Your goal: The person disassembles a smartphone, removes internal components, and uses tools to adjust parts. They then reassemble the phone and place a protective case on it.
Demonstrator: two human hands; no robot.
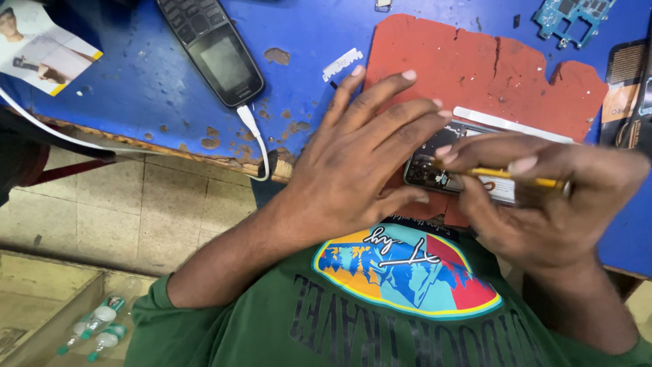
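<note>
The blue worktable (305, 27) has chipped paint and carries a cracked red mat (475, 68); below is a tiled floor (136, 211), where a wooden box (41, 306) holds small glue bottles (95, 326). On the mat lies an opened smartphone (435, 170). The left hand (360, 163) rests on it with fingers spread. The right hand (543, 197) grips a yellow screwdriver (516, 178) against the phone.
</note>
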